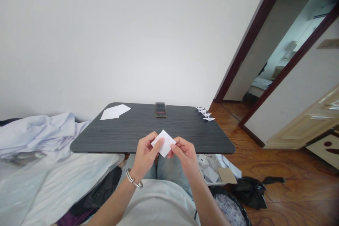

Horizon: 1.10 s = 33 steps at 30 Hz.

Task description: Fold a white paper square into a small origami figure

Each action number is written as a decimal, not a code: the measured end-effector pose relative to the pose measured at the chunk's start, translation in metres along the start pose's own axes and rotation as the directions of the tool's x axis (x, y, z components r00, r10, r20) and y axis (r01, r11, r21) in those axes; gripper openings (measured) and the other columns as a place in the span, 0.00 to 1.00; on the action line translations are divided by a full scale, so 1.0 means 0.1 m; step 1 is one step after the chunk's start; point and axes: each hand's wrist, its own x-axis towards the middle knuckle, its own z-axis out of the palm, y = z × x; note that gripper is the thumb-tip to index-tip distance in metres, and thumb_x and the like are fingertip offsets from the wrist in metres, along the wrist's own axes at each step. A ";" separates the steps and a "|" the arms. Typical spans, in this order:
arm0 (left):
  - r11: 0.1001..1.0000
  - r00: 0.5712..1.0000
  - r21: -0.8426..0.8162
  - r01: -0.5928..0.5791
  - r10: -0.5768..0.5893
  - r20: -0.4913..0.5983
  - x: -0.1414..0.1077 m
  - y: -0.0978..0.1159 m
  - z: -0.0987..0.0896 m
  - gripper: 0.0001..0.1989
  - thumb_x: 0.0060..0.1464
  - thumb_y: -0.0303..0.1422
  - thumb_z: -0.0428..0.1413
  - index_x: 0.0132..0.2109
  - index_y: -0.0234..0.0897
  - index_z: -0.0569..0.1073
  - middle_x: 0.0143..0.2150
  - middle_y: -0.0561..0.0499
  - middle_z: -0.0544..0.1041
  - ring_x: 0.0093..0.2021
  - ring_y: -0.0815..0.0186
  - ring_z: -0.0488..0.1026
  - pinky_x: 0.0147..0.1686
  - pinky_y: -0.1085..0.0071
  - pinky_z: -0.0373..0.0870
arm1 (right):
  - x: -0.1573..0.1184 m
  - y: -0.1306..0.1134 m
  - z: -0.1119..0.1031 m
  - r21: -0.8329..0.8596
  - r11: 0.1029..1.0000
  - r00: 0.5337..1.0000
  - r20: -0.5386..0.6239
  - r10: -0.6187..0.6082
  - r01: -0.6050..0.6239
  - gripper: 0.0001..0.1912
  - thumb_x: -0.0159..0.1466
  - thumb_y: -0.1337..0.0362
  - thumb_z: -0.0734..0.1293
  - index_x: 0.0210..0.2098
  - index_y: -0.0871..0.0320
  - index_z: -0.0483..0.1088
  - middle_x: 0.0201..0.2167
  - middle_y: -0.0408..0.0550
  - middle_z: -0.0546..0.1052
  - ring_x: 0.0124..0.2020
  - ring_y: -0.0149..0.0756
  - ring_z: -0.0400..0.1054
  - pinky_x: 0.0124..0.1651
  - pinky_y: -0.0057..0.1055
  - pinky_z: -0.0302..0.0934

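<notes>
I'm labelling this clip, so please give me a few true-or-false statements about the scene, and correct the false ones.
The left hand and right hand both hold a white paper square. True.
A metal bangle circles the right wrist. False: it is on the left wrist.
Folded paper cranes line the far right corner of the dark table. True.
The smartphone lies on the floor. False: it lies near the table's far edge.
Loose white paper lies at the table's far left corner. True.
</notes>
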 end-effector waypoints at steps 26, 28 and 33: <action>0.977 0.995 0.192 -0.092 0.084 0.051 0.00 -0.04 0.01 0.15 0.52 0.37 0.49 0.21 0.33 0.60 0.19 0.57 0.60 0.20 0.74 0.56 0.21 0.77 0.52 | 0.06 0.01 -0.02 0.090 0.995 0.999 0.015 0.041 -0.042 0.09 0.54 0.60 0.66 0.25 0.61 0.68 0.15 0.40 0.70 0.16 0.25 0.60 0.19 0.22 0.57; 0.969 0.994 0.230 -0.094 0.078 0.077 0.01 -0.04 0.03 0.15 0.52 0.37 0.49 0.21 0.33 0.61 0.18 0.57 0.60 0.20 0.74 0.56 0.21 0.77 0.52 | 0.07 0.03 -0.02 0.067 0.997 0.999 -0.010 0.042 -0.041 0.10 0.54 0.60 0.66 0.23 0.60 0.67 0.14 0.39 0.68 0.15 0.24 0.58 0.19 0.21 0.54; 0.960 0.994 0.266 -0.089 0.067 0.090 0.03 -0.06 0.05 0.16 0.52 0.37 0.49 0.21 0.33 0.61 0.18 0.57 0.60 0.20 0.74 0.56 0.21 0.77 0.52 | 0.07 0.06 -0.01 0.025 1.000 0.999 -0.044 0.012 -0.011 0.11 0.55 0.60 0.65 0.21 0.60 0.64 0.14 0.37 0.65 0.15 0.23 0.55 0.18 0.21 0.51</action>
